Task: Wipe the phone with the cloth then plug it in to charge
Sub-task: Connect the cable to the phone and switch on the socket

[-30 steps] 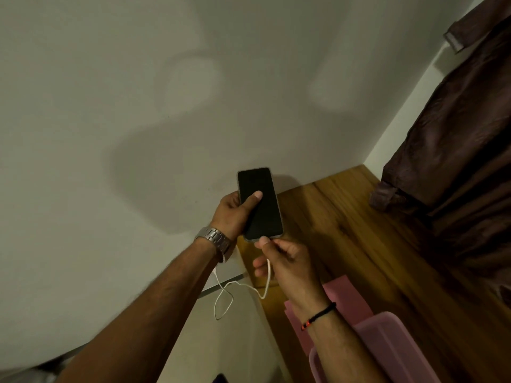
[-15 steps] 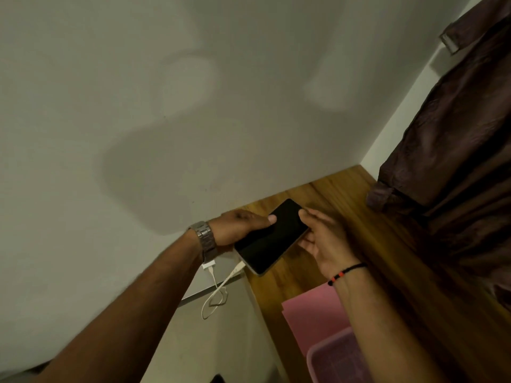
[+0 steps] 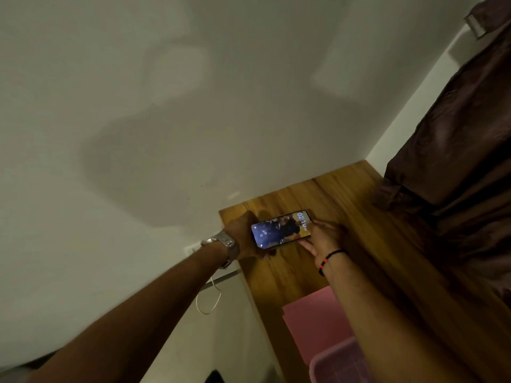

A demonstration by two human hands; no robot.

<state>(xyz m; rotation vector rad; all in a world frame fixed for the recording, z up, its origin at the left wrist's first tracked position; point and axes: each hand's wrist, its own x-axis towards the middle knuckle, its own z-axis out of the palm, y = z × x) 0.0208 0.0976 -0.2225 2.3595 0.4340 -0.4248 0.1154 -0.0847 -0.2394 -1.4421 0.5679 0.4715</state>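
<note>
The phone (image 3: 282, 229) now has its screen lit; before it was dark. It sits low over the wooden table (image 3: 359, 244), near the table's left edge. The left hand (image 3: 243, 239) and right hand (image 3: 322, 239) each grip an end. Farther back, bare table reaches the wall (image 3: 193, 106).

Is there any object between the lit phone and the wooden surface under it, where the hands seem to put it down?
Nothing visible is in the way. The lit black phone, held by the left hand and the right hand, is above a bare part of the brown wooden surface. The pink cloth lies nearer the camera.
</note>
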